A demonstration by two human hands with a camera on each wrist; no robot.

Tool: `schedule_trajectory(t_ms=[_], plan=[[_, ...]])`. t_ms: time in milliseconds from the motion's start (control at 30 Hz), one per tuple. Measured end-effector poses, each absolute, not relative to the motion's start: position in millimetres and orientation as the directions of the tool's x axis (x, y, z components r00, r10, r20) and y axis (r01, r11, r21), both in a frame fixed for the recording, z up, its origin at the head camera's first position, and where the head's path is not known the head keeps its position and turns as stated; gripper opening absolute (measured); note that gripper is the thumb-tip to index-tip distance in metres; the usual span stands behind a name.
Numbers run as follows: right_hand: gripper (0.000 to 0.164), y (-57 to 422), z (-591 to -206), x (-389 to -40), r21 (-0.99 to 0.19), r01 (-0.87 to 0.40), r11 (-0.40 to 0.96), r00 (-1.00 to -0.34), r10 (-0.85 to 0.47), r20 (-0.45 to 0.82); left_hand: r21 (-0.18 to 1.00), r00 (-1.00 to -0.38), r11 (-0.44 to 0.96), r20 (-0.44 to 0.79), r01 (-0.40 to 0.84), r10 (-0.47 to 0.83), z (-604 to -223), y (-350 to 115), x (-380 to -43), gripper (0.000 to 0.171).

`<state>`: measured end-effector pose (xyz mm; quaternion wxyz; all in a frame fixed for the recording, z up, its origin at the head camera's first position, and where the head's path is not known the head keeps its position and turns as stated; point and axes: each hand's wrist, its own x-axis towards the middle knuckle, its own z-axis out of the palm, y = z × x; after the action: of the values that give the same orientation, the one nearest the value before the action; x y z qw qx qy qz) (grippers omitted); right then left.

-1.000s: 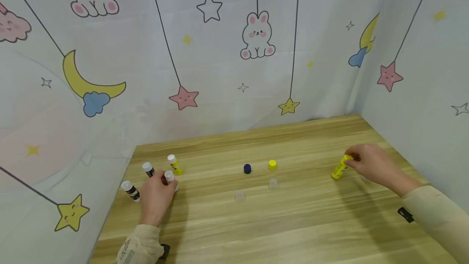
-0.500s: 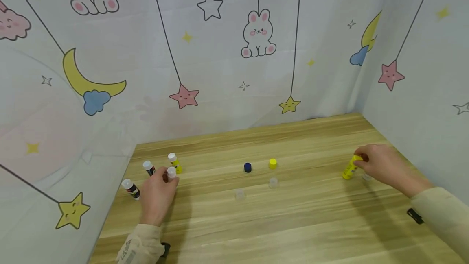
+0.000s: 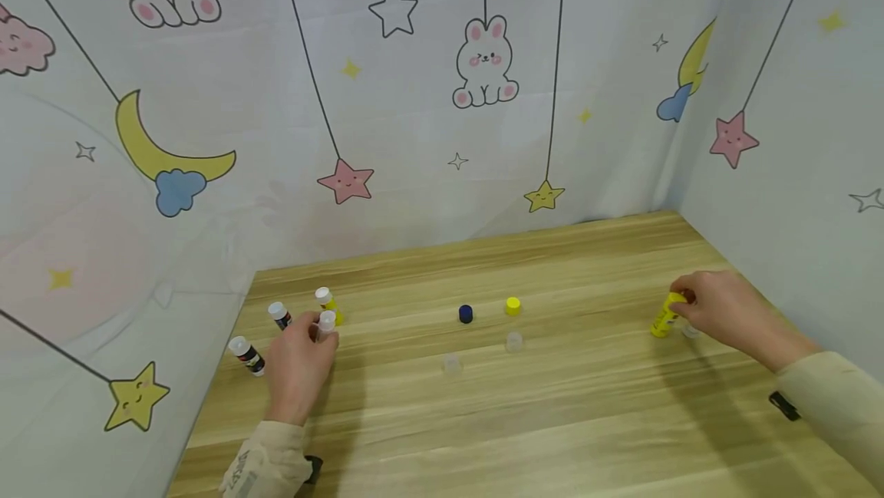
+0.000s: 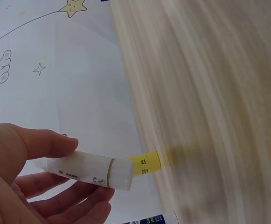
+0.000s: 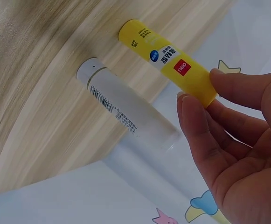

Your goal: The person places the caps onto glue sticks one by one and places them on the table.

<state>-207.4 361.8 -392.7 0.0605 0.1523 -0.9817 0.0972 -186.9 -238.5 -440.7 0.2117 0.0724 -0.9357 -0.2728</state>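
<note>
On the left of the table, my left hand (image 3: 298,360) holds a white glue stick (image 4: 86,167) between thumb and fingers. Just behind it stands a yellow glue stick with a white top (image 3: 330,308). Two dark-labelled glue sticks stand beside that hand, one farther back (image 3: 279,315) and one nearer (image 3: 247,356). At the right, my right hand (image 3: 721,318) pinches the upper end of a yellow capped glue stick (image 5: 165,58). Close beside this one, a white glue stick with a barcode (image 5: 121,102) stands on the table, mostly behind the hand in the head view.
Mid-table lie a dark blue cap (image 3: 466,314), a yellow cap (image 3: 512,306) and two clear caps, one farther back (image 3: 514,342) and one nearer (image 3: 452,364). Cartoon-printed curtains (image 3: 428,122) enclose the wooden table (image 3: 552,413) at the back and sides.
My right hand has moved right with the yellow glue stick, to beside the white one. My left hand has raised the white glue stick slightly and shifted it to the right.
</note>
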Motion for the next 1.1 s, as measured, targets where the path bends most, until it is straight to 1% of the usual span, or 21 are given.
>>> schedule_trajectory(t_ms=[300, 500, 633, 767, 933, 1100], plan=[[0.026, 358.4, -391.6, -207.2, -0.153, -0.315, 0.937, -0.944, -0.292, 0.154, 0.551, -0.899, 0.834, 0.362, -0.005, -0.245, -440.7, -238.0, -186.8, 0.028], [0.027, 358.0, -390.7, -207.2, -0.148, -0.303, 0.941, -0.948, -0.282, 0.149, 0.533, -0.903, 0.845, 0.383, 0.043, -0.196, -441.7, -237.1, -187.3, 0.029], [0.027, 356.8, -389.1, -207.2, -0.162, -0.292, 0.943, -0.952, -0.270, 0.146, 0.525, -0.909, 0.850, 0.377, 0.051, -0.178, -441.5, -236.5, -187.5, 0.030], [0.027, 356.2, -387.8, -207.5, -0.174, -0.290, 0.941, -0.951, -0.263, 0.164, 0.513, -0.911, 0.857, 0.376, 0.055, -0.167, -440.9, -235.8, -187.4, 0.032], [0.026, 355.4, -386.7, -206.9, -0.157, -0.299, 0.941, -0.943, -0.266, 0.199, 0.517, -0.913, 0.853, 0.378, 0.074, -0.150, -439.4, -233.9, -185.1, 0.033], [0.027, 351.7, -383.8, -206.7, -0.151, -0.288, 0.946, -0.945, -0.254, 0.207, 0.522, -0.913, 0.848, 0.385, 0.093, -0.137, -435.3, -230.7, -183.2, 0.034]])
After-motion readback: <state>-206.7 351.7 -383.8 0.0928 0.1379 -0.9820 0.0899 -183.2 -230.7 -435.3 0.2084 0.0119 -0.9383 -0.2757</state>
